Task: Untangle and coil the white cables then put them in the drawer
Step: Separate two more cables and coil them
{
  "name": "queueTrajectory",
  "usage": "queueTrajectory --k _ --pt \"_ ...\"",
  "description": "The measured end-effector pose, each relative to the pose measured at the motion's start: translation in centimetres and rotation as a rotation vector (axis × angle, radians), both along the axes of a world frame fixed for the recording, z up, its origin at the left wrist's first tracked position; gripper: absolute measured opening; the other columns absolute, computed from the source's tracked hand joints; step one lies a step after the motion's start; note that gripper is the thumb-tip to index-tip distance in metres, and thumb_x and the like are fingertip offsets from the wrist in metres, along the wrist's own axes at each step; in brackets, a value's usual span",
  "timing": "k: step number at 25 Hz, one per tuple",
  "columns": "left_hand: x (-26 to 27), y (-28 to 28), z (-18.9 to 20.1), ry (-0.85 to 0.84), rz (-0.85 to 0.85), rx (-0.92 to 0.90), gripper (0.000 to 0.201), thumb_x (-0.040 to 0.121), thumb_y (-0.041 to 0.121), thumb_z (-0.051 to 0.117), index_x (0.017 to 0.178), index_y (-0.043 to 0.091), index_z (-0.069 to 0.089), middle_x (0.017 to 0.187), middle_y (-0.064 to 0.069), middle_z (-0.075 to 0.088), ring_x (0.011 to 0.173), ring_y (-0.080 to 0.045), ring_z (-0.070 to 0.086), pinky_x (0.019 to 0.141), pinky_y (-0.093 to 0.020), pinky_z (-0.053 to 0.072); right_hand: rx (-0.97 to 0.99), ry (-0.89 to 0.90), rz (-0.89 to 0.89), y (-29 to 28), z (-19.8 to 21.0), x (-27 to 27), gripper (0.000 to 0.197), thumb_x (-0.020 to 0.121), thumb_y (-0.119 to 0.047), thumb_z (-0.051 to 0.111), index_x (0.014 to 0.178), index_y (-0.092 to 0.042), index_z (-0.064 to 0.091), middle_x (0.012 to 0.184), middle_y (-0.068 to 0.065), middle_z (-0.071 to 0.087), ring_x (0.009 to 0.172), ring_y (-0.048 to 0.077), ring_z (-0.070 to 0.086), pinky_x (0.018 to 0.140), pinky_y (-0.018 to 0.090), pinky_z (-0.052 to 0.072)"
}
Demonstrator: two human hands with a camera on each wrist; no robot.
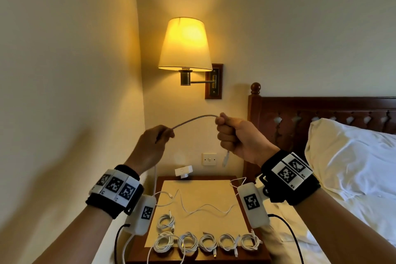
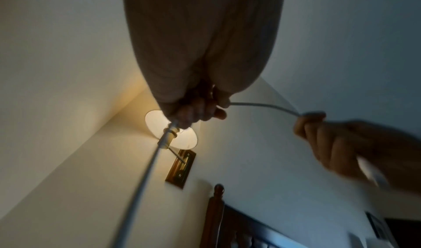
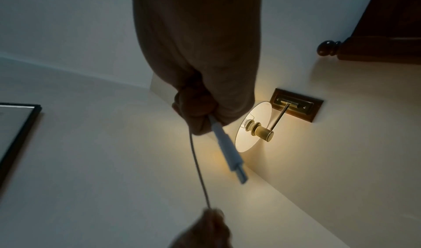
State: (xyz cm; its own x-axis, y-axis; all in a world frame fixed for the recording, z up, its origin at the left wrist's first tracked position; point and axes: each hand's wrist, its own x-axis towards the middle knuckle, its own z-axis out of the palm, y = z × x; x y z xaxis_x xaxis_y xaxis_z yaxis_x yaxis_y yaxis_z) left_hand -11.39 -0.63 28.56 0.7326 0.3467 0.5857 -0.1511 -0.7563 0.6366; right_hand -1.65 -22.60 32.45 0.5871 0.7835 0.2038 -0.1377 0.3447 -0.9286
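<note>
Head view shows a thin white cable stretched in a shallow arc between the two raised hands, in front of the wall below the lit lamp. Right hand is closed in a fist around the cable near its end, and the plug hangs just below that fist; in the right wrist view the same plug juts out from under the curled fingers. Left hand pinches the cable between thumb and curled fingers, and the rest of the cable drops from beneath that hand toward the desk.

My judgement is that the cable is light, limp and smooth, so it will sag, slide through a loose grip and spring back out of a loop unless it is pinched. Holding it just behind the plug, as the right hand does, gives a firm anchor; the left hand is best placed a loop's length along.

Both forearms are lifted with wrists about level, knuckles facing away from the person, hands near each other but apart.

Below the hands, six coiled cables lie on the near part of the desk: five in a row and one behind its left end. One loose cable snakes across the mat behind them. A pillow and headboard lie to the right of the right hand. No drawer is visible.
</note>
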Motion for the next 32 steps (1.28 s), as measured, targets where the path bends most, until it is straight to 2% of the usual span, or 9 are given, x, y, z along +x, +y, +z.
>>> queueTrajectory --k 3,5,7,8,10,13,18,24,32 --pt "-0.2 -1.5 -3.8 0.158 -0.070 -0.198 0.028 0.101 0.020 0.042 0.079 0.014 0.059 0.066 -0.009 0.051 0.053 -0.018 0.046 0.055 -0.032 0.039 0.166 0.096 -0.081 -0.4 1.0 0.6 0.036 0.106 -0.027 0.030 0.082 -0.013 0.052 0.055 -0.006 0.027 0.044 0.007 0.025 0.041 0.019 0.028" --pt "-1.2 -4.1 -5.1 0.444 -0.191 -0.309 0.034 0.102 0.023 0.041 0.071 0.016 0.055 0.061 -0.003 0.047 0.045 -0.012 0.041 0.047 -0.028 0.034 0.152 0.049 -0.147 -0.4 1.2 0.9 0.033 0.105 -0.026 0.034 0.084 -0.012 0.055 0.058 -0.004 0.039 0.048 0.008 0.037 0.048 0.020 0.038" --pt "-2.4 -7.0 -3.5 0.742 -0.343 -0.226 0.039 0.101 0.031 0.041 0.066 0.019 0.053 0.056 0.003 0.041 0.042 -0.008 0.033 0.043 -0.023 0.027 0.004 -0.124 -0.199 0.1 0.9 0.7 0.031 0.104 -0.025 0.039 0.089 -0.008 0.060 0.066 0.003 0.059 0.060 0.015 0.059 0.061 0.025 0.051" --pt "-2.7 -8.0 -1.9 0.756 -0.381 -0.134 0.040 0.101 0.032 0.042 0.064 0.019 0.052 0.053 0.004 0.039 0.041 -0.008 0.030 0.043 -0.022 0.025 -0.077 -0.230 -0.223 0.3 0.5 0.5 0.030 0.104 -0.023 0.040 0.092 -0.006 0.062 0.072 0.008 0.066 0.066 0.020 0.066 0.066 0.029 0.054" --pt "-3.1 -9.0 1.8 0.514 -0.373 0.036 0.040 0.100 0.032 0.044 0.063 0.017 0.052 0.051 0.004 0.037 0.042 -0.009 0.029 0.045 -0.022 0.026 -0.176 -0.372 -0.254 0.6 0.0 0.0 0.030 0.103 -0.021 0.042 0.093 -0.002 0.063 0.077 0.011 0.071 0.071 0.021 0.071 0.066 0.029 0.056" --pt "-3.0 -8.5 5.3 0.158 -0.289 0.218 0.039 0.100 0.030 0.044 0.065 0.016 0.052 0.051 0.005 0.040 0.045 -0.004 0.034 0.049 -0.016 0.030 -0.161 -0.387 -0.240 0.3 -0.1 -0.8 0.032 0.103 -0.019 0.041 0.098 0.002 0.063 0.074 0.009 0.072 0.069 0.018 0.071 0.063 0.024 0.056" --pt "-0.5 -7.5 5.7 -0.095 -0.177 0.305 0.037 0.101 0.026 0.045 0.063 0.029 0.047 0.053 0.011 0.043 0.050 -0.004 0.043 0.052 -0.013 0.030 -0.097 -0.380 -0.191 0.5 -0.2 -1.5 0.035 0.105 -0.020 0.038 0.097 0.000 0.064 0.078 0.013 0.070 0.075 0.025 0.070 0.071 0.032 0.058" --pt "1.7 -6.3 3.9 -0.174 -0.120 0.214 0.035 0.101 0.029 0.045 0.069 0.018 0.052 0.057 0.003 0.047 0.055 -0.010 0.041 0.057 -0.026 0.033 -0.077 -0.258 -0.153 0.6 -0.7 -1.8 0.036 0.105 -0.024 0.038 0.092 -0.006 0.065 0.073 0.007 0.066 0.068 0.018 0.065 0.071 0.029 0.055" --pt "3.6 -3.8 -1.0 -0.096 -0.254 -0.046 0.040 0.103 0.030 0.038 0.069 0.011 0.049 0.059 0.004 0.040 0.053 -0.006 0.035 0.055 -0.022 0.030 0.049 0.164 0.016 0.2 0.1 -1.8 0.028 0.103 -0.022 0.038 0.087 -0.010 0.057 0.062 -0.002 0.052 0.052 0.008 0.052 0.054 0.019 0.047"
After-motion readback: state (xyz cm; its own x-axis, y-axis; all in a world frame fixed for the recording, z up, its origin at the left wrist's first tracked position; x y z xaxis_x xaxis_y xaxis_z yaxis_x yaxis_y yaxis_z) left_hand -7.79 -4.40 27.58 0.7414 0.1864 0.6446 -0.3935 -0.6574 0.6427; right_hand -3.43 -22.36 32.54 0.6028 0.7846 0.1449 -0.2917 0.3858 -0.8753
